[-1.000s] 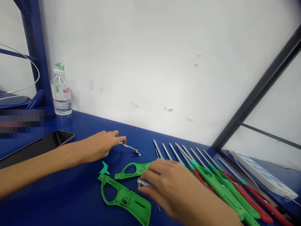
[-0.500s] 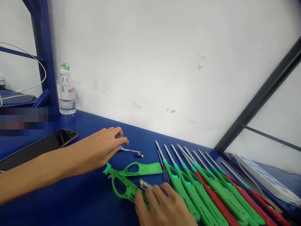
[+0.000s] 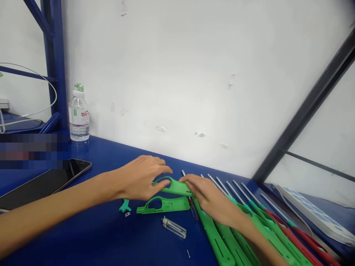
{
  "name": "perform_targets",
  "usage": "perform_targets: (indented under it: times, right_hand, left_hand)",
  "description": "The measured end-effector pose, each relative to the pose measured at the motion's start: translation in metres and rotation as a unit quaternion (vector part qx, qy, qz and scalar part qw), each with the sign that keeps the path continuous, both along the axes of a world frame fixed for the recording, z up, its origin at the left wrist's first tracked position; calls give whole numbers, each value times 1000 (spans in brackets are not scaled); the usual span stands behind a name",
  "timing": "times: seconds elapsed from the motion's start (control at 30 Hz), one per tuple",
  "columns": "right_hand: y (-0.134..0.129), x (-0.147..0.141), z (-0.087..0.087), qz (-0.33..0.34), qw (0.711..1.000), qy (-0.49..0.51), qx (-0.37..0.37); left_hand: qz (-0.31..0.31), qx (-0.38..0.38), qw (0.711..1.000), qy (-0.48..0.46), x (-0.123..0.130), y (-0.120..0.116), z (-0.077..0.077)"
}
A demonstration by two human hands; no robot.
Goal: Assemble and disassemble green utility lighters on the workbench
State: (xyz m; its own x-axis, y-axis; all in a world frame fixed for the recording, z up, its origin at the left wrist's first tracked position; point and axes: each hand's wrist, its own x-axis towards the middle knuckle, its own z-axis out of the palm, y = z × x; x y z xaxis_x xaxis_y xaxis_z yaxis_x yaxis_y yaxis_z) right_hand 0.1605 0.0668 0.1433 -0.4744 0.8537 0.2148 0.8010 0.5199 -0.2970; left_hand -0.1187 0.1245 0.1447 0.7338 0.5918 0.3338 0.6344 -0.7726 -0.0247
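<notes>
In the frame's lower centre, the right hand (image 3: 206,195) gripped a green handle half (image 3: 177,187); whether the left hand (image 3: 142,177), at its looped end, held it I could not tell. Below lay a matching half (image 3: 176,205), then a clear tank (image 3: 175,228).

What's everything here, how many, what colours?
Bottle: one, clear, left
Phone: one, black, left
Cables: some, white, left
Power strip: one, white-blue, right
Lighters: several, green or red, right
Screwdriver: one, dark, by lighters
Handle halves: two, green, middle
Plastic bit: one, teal, left middle
Tube: one, clear, front middle
Metal bits: two, silver, front
Posts: two, blue left, grey right
Table: one, blue, underneath
Wall: one, white, behind
Left hand, right hand: one each, at upper half
</notes>
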Motion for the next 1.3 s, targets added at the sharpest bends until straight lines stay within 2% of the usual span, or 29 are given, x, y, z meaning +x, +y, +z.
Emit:
perform_targets:
  times: [0.13,0.3,0.53,0.77,0.97,1.3]
  right_hand:
    - [6,0,-11,-16,999,27,-12]
    - [2,-2,-13,4,1000,-1,-28]
    - [6,1,-20,74,994,-78,9]
    - [6,-6,-31,87,981,-158,68]
    - [5,-8,-31,90,977,-182,66]
    - [9,-1,-31,97,981,-160,57]
  left_hand:
    - [-26,-26,998,52,5,7,-10]
    - [-1,-37,996,76,5,-4,-16]
    - [21,-63,990,127,9,-21,-11]
    - [55,-89,978,183,11,-27,-8]
    - [58,-105,975,187,9,-26,-11]
    - [59,-116,977,167,11,-28,-12]
